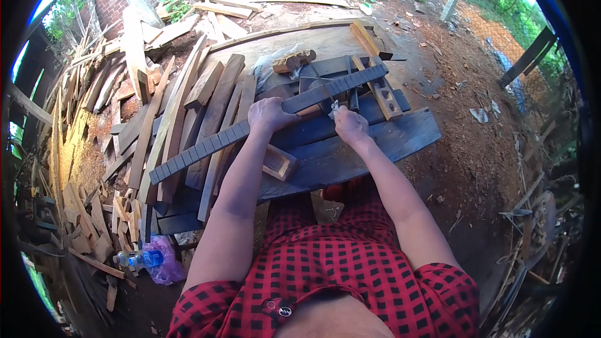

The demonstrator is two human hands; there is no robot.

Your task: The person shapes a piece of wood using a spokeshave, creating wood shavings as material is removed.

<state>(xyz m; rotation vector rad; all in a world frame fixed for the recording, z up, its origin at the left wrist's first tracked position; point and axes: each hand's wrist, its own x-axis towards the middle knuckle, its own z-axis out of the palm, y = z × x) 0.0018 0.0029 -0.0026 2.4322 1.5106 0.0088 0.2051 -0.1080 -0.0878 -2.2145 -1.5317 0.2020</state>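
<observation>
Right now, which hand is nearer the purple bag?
Left: the left hand, on the grooved strip, is up and right of the purple bag; the right hand is farther right.

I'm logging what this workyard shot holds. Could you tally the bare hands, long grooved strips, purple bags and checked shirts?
Bare hands: 2, the left hand and the right hand
Long grooved strip: 1
Purple bag: 1
Checked shirt: 1
Total: 5

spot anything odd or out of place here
A bottle and a purple plastic bag at the lower left look out of place, as packaging among wood scraps. The lined strip under the left hand shows no obvious damage.
</observation>
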